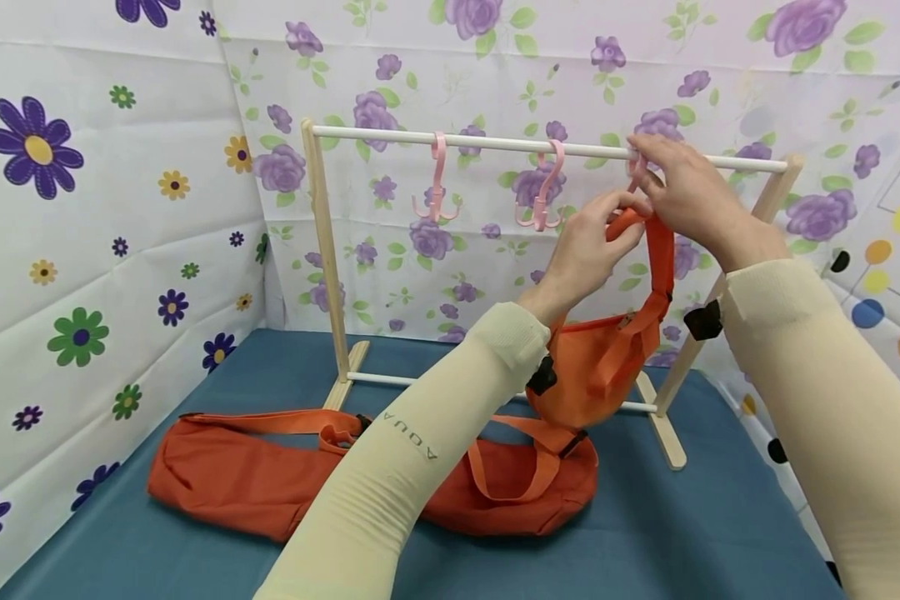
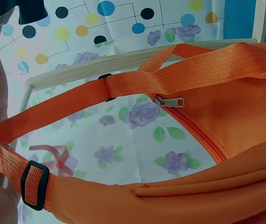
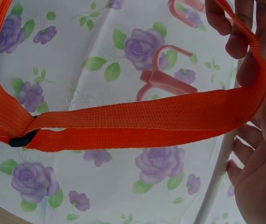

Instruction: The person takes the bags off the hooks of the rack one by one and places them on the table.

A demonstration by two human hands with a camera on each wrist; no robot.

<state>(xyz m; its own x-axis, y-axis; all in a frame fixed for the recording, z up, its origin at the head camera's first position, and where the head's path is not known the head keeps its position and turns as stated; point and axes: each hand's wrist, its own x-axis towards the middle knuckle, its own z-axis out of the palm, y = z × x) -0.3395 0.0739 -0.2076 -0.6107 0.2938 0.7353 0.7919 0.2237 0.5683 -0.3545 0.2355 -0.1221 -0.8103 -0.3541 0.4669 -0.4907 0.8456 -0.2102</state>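
Note:
An orange bag [image 1: 585,367] hangs by its strap [image 1: 661,250] from my left hand [image 1: 592,242], which grips the strap's top just below the white rod. In the left wrist view, the strap's black buckle [image 2: 35,185] and the bag's zipper pull [image 2: 169,101] show. My right hand [image 1: 686,187] is up at the rod, its thumb and fingers pinching a pink hook [image 1: 636,169], mostly covered by them. In the right wrist view, that right hand [image 3: 261,172] lies beside the strap. Whether the strap touches the hook is hidden.
Two more pink hooks, one left [image 1: 437,179] and one middle [image 1: 543,187], hang on the white rod [image 1: 480,143] of a wooden stand [image 1: 326,250]. Red-orange bags [image 1: 232,475] with orange straps lie on the blue cloth [image 1: 645,533], partly behind my left sleeve. Flowered cloth [image 1: 435,275] stands behind.

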